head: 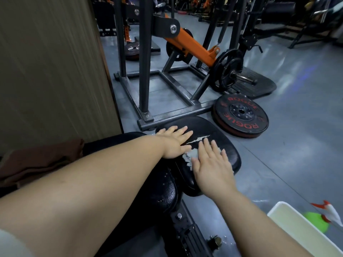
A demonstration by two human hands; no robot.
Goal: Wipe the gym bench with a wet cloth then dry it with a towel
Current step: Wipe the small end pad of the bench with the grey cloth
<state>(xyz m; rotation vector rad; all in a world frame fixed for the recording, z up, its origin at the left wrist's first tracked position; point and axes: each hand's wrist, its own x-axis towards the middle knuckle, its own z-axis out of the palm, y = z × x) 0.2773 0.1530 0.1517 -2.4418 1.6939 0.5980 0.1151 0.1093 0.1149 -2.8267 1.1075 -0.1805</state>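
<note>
Both hands flat on the bench (207, 125) seat pad: left hand (174, 143) and right hand (211, 168) side by side, fingers straight, palms down, grasping nothing. I see no cloth under either palm. The pad's vinyl is torn between the hands, with pale foam (189, 156) showing. I judge the wet wipe not properly under way, since a cloth has to come to hand first. A white basin (278, 207) sits low right on the floor with something green (315, 222) in it; cloth or sponge, I can't tell. A brown towel (40, 160) lies bunched at far left beside the dark padding, below the wall panel (52, 71). When wiping I'd go light over the tear, stroking along it and not against the flaps, so foam isn't dragged out or soaked. Room: the pad's far end nearly meets the machine frame (167, 117), and a weight plate (241, 115) lies just beyond on the floor. The right edge drops to open floor, the freer side for sweeping off.
</note>
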